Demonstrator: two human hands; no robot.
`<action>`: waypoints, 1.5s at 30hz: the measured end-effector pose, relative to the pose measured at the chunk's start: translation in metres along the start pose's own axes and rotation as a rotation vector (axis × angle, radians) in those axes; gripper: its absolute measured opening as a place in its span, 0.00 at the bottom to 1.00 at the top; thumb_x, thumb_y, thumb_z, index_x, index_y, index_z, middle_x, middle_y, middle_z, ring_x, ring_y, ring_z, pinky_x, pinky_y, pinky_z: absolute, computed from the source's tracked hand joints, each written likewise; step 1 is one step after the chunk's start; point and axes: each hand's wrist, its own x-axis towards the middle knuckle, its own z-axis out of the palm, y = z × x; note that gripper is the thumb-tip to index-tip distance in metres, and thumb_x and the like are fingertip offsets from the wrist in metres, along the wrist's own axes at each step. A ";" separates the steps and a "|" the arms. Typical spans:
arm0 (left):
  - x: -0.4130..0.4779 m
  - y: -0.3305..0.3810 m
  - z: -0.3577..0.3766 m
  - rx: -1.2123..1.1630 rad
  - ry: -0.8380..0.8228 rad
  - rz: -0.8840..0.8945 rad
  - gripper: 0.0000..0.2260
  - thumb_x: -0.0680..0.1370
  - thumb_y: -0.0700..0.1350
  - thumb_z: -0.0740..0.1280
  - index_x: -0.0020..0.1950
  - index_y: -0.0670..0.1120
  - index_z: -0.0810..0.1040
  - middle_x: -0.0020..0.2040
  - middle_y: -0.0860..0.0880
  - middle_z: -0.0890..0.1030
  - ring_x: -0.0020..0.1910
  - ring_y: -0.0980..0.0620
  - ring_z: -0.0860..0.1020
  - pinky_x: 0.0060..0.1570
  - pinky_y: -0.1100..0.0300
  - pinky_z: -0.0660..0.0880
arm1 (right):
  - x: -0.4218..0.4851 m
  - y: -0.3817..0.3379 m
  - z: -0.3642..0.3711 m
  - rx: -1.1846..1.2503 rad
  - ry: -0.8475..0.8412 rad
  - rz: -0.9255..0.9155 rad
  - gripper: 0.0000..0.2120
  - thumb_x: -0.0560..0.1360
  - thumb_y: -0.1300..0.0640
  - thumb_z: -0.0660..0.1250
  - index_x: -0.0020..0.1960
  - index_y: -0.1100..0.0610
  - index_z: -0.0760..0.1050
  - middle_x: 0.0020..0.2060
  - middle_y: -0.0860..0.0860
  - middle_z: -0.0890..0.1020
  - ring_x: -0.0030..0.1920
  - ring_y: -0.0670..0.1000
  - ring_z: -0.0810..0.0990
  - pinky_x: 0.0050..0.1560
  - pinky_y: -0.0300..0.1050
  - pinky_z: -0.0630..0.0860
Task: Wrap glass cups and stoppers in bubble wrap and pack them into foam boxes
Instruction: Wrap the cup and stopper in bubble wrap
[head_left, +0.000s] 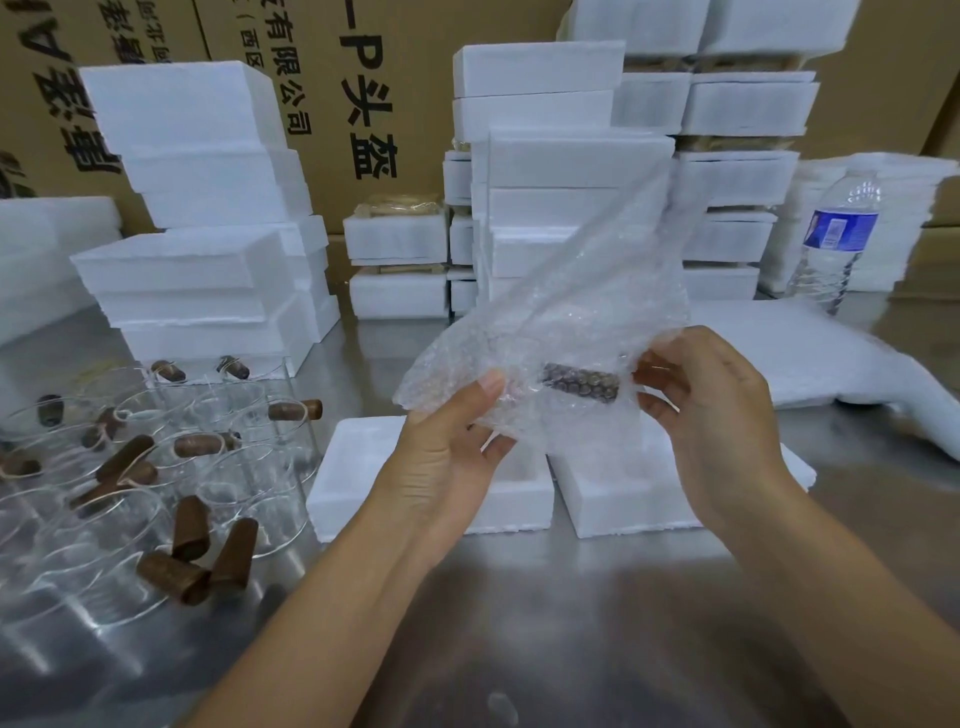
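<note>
While it's held up above the metal table (519, 623), the bubble wrap (571, 280) has a dark stopper (582, 383) tucked inside, lying sideways between both hands. The left hand (452, 436) pinches the lower left edge, thumb on top and fingers curled underneath. The right hand (711, 415) pinches the right end, fingers curled in. Two foam boxes (358, 467) sit on the table just below, with glass cups (104, 499) and loose brown stoppers (192, 525) off to the left.

Head-worn camera looks forward and down, close over the steel table (519, 623).
</note>
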 end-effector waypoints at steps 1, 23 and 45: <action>0.000 0.000 0.000 0.011 -0.005 0.000 0.16 0.65 0.39 0.69 0.52 0.49 0.78 0.47 0.49 0.84 0.47 0.51 0.81 0.52 0.57 0.77 | 0.001 0.000 0.000 -0.003 0.014 -0.009 0.18 0.75 0.63 0.60 0.28 0.50 0.74 0.32 0.48 0.80 0.35 0.46 0.79 0.43 0.41 0.72; -0.004 0.000 -0.002 0.442 -0.092 0.100 0.29 0.63 0.43 0.75 0.63 0.51 0.74 0.54 0.51 0.82 0.55 0.52 0.81 0.48 0.61 0.78 | -0.010 0.006 0.006 -0.280 -0.285 -0.225 0.06 0.75 0.58 0.68 0.51 0.50 0.80 0.48 0.46 0.84 0.50 0.45 0.82 0.49 0.36 0.77; -0.018 -0.001 0.009 1.205 -0.175 0.358 0.27 0.65 0.58 0.72 0.57 0.75 0.64 0.57 0.70 0.73 0.57 0.70 0.72 0.51 0.78 0.68 | -0.016 0.007 0.007 -0.642 -0.384 -0.431 0.14 0.76 0.54 0.58 0.41 0.37 0.74 0.55 0.36 0.73 0.62 0.46 0.72 0.63 0.50 0.69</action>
